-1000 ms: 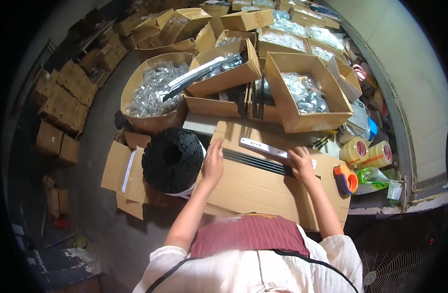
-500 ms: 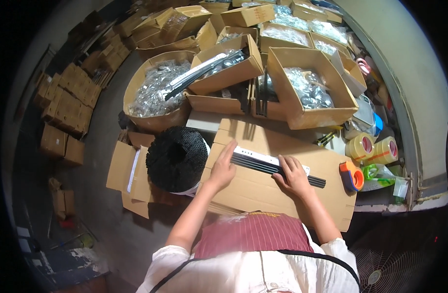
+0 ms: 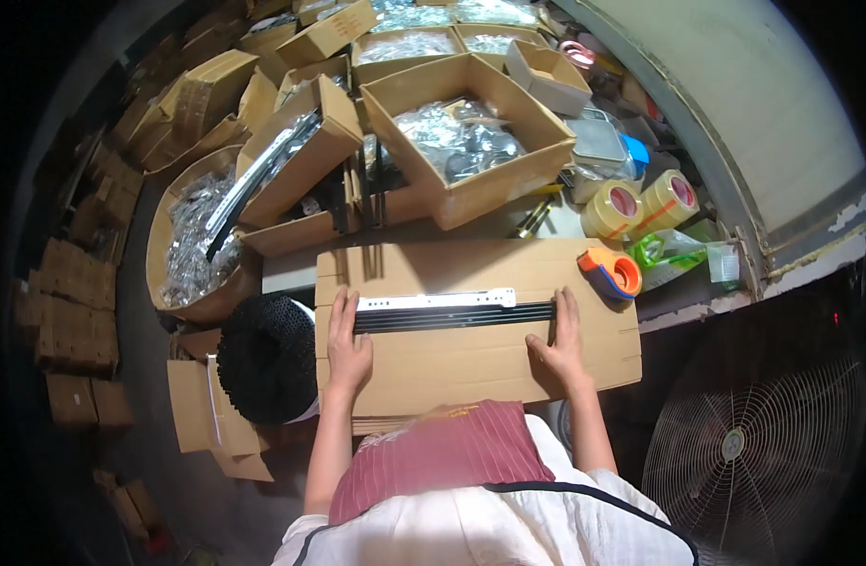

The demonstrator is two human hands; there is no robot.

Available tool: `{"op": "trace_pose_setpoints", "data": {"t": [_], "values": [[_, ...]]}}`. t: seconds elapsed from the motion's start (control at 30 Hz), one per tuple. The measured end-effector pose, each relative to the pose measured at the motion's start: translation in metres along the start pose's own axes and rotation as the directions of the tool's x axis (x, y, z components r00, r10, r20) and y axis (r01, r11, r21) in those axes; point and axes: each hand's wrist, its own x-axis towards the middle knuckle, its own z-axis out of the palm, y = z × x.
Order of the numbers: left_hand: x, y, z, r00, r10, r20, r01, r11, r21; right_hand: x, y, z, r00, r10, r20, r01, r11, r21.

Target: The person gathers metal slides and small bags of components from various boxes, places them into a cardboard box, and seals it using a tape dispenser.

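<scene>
A row of long black strips [image 3: 452, 317] lies across a flat cardboard sheet [image 3: 471, 363], with a white metal rail [image 3: 438, 301] along their far side. My left hand [image 3: 346, 344] rests flat on the sheet, its fingers against the left ends of the strips. My right hand [image 3: 560, 344] lies at their right ends, fingers pressed to them. Both hands bracket the bundle from the two sides; neither lifts anything.
Open cartons of bagged metal parts [image 3: 461, 141] stand behind the sheet, one with long rails [image 3: 263, 174]. Tape rolls [image 3: 641, 203] and an orange tape dispenser [image 3: 612, 274] sit at the right. A black round basket [image 3: 268, 358] is at the left, a fan [image 3: 754, 453] at lower right.
The view has shifted, so the sheet now lies level in front of me. Both hands have moved apart to the two ends of the strips, which now lie straight across the sheet.
</scene>
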Motion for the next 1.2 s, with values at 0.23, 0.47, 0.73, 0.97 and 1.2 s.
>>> {"op": "trace_pose_setpoints", "data": {"t": [0.23,0.47,0.73,0.97,1.2], "values": [[-0.001,0.004,0.003,1.000,0.021,-0.023,-0.022,0.999,-0.036,0.005,-0.005,0.021,0.994,-0.071,-0.087,0.076,0.996,0.047],[-0.002,0.005,0.002,0.999,-0.003,-0.042,0.002,0.999,-0.038,0.006,-0.002,0.022,0.994,-0.042,-0.097,0.047,0.997,0.054],[-0.006,-0.004,-0.005,0.986,-0.021,-0.164,0.017,0.999,-0.030,0.121,-0.086,-0.053,0.861,-0.321,-0.394,0.366,0.930,0.043],[-0.019,-0.060,0.016,0.890,-0.310,-0.335,0.039,0.782,-0.622,0.293,-0.158,-0.033,0.915,-0.374,0.154,0.384,0.923,-0.039],[-0.016,-0.038,0.008,0.898,-0.235,-0.371,0.099,0.932,-0.349,0.342,-0.183,0.013,0.793,0.033,0.608,0.390,0.739,-0.549]]}}
